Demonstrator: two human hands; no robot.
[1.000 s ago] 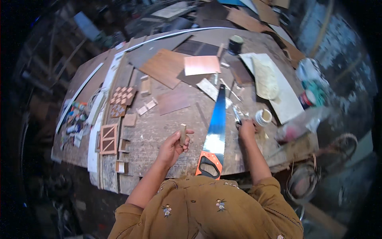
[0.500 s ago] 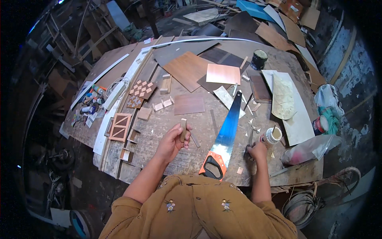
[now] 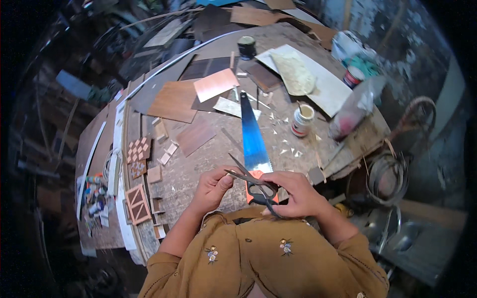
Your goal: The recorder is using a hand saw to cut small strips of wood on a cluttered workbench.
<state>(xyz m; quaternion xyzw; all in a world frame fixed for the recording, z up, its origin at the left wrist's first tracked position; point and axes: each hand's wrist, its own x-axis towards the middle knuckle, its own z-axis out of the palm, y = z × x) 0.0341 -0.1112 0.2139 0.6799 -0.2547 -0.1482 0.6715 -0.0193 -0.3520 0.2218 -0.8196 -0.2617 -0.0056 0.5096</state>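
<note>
My right hand is closed on the handles of a dark pair of scissors, its blades spread apart toward the left. Close to the blade tips, my left hand pinches a small wooden piece, mostly covered by fingers and blades. Beneath the scissors a handsaw with a blue blade and orange-black handle lies on the bench, pointing away from me. Whether the blades touch the wooden piece I cannot tell.
An open jar of pale paste stands to the right among small triangular scraps. Veneer sheets and a dark can lie farther back. Small wooden frames and patterned pieces line the left. A plastic bag rests at the right edge.
My right hand has come from beside the jar to in front of me, now with the scissors. My left hand keeps its small wooden piece. The view has turned to the right.
</note>
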